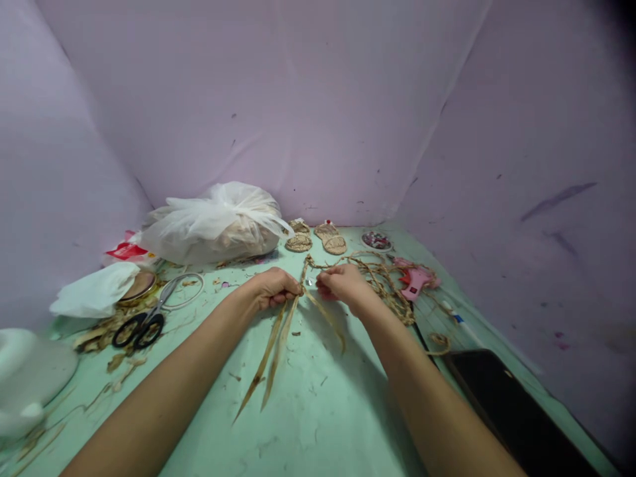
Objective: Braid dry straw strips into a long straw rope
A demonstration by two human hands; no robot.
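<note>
My left hand (274,288) is closed in a pinch on a braid (305,270) of dried plant fibre, just where its loose ends begin. Two pale tan strips (273,358) trail from that grip toward me over the table, and a third strip (332,319) bends off to the right. Beside the braid, my right hand (342,285) has its fingers curled together; whatever they may hold is hidden. Past my hands the braid runs away from me, then turns right into a heap of finished braided cord (392,291).
Black-handled scissors (142,328), a white ring (197,291) and a stuffed plastic bag (218,225) lie left. Woven slippers (330,238) and a dish of small bits (376,240) sit at the back. A pink glue gun (416,283) and black tablet-like device (511,411) are right.
</note>
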